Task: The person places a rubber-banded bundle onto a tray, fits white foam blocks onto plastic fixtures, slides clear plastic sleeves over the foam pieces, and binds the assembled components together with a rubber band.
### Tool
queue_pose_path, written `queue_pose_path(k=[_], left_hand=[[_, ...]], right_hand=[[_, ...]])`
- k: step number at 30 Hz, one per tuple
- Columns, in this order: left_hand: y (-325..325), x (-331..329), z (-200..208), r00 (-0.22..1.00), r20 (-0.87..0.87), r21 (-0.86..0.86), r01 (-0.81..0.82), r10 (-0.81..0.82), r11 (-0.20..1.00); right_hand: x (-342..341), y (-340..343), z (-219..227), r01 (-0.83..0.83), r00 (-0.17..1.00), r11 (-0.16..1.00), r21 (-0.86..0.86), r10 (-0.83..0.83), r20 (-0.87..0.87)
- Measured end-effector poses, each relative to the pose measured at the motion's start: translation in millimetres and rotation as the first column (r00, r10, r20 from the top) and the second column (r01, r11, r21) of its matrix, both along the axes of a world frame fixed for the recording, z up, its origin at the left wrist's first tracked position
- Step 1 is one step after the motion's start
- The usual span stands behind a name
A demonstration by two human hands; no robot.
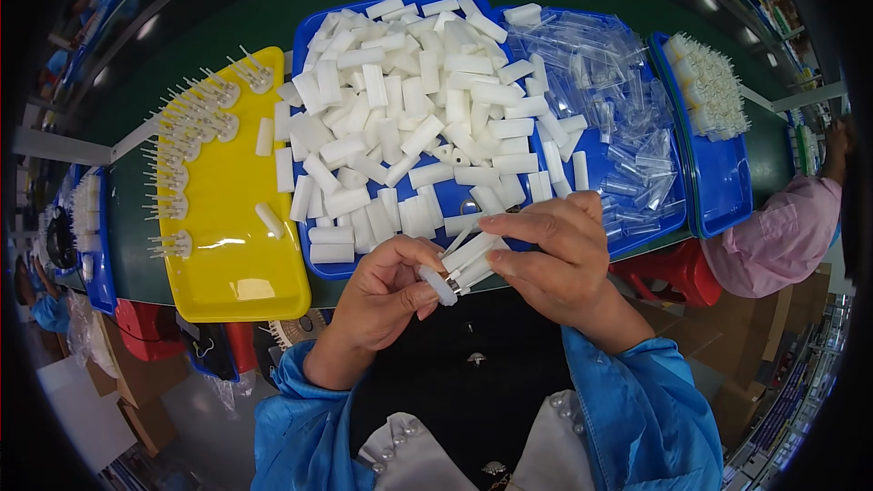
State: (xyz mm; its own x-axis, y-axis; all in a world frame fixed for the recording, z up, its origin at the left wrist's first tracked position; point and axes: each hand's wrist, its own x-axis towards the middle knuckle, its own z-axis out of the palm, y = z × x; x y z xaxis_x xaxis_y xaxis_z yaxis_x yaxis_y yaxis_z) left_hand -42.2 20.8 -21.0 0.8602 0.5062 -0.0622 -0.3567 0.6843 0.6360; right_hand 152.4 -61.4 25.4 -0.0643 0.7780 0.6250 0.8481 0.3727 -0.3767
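Close to my body, my left hand (382, 289) pinches a white round base (437, 285) with thin prongs. My right hand (556, 259) has its fingers closed round white stick-like pieces (471, 259) that sit against those prongs. The fingers partly cover where the parts meet, so I cannot tell how far they fit together. Just beyond my hands, many white blocks (391, 123), some with a small hole in the end, lie heaped on a blue tray (341, 268). At the left, a yellow tray (241, 277) bears a row of similar pronged white bases (173, 191) and one loose white block (270, 220).
Clear plastic pieces (591, 59) fill another blue tray (668, 218) on the right. Farther right, a blue tray (723, 200) bears rows of white assembled parts (705, 86). A person in a pink sleeve (773, 232) is beside a red stool (682, 275). The table (245, 23) is dark green.
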Motion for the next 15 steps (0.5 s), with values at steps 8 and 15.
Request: queue_pose_path(k=[8, 15], left_hand=[[0.7, -3.0, -4.7, 0.999, 0.042, -0.021, -0.007, 0.007, 1.000], [0.7, -8.2, -10.0, 0.995, 0.095, -0.026, -0.022, 0.024, 0.999]], right_hand=[[-2.3, 6.6, 4.6, -0.153, 0.978, 0.984, -0.089, 0.138, -0.158], [-7.5, 10.7, 1.2, -0.316, 0.898, 0.938, -0.142, 0.248, -0.363]])
